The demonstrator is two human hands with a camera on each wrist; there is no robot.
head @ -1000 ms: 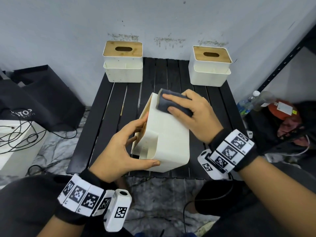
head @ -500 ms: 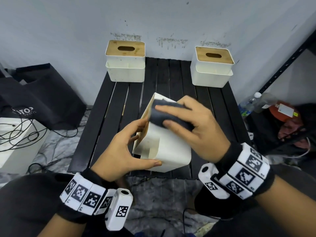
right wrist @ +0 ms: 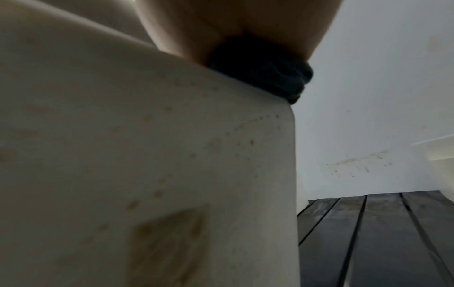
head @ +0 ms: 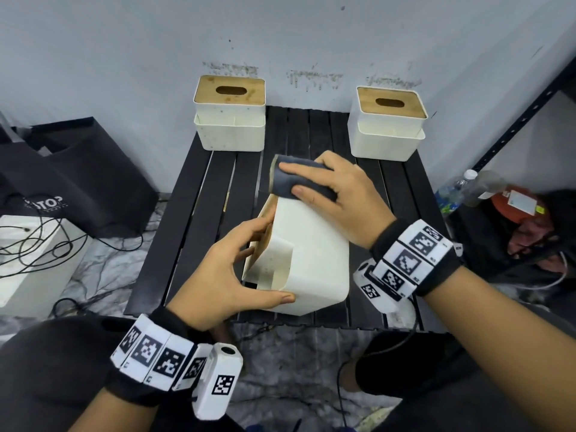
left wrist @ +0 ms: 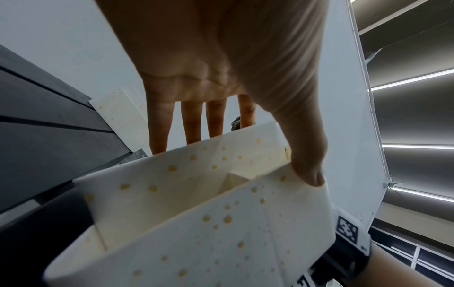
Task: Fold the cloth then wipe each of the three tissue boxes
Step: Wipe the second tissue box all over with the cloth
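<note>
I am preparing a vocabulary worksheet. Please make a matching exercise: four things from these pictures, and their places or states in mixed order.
1 cloth
2 nearest tissue box
3 back-left tissue box
4 bottle

a upright, at the table's back
b off the table, to its right
c in the right hand
d tilted, held by the left hand

Pairs: 1-c, 2-d, 3-a, 4-b

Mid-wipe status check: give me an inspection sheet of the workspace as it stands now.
Surface: black slatted table, set against the wall.
Job's things: tipped tissue box, yellowish spots on its side; folded cloth on its far end; left back box and right back box upright.
Clutter: black bag left of the table; bottle to the right.
Hands: left hand grips the tipped tissue box; right hand holds the folded cloth on it.
Cables: wires over a white box.
Surroundings: stained wall; shelf post.
</note>
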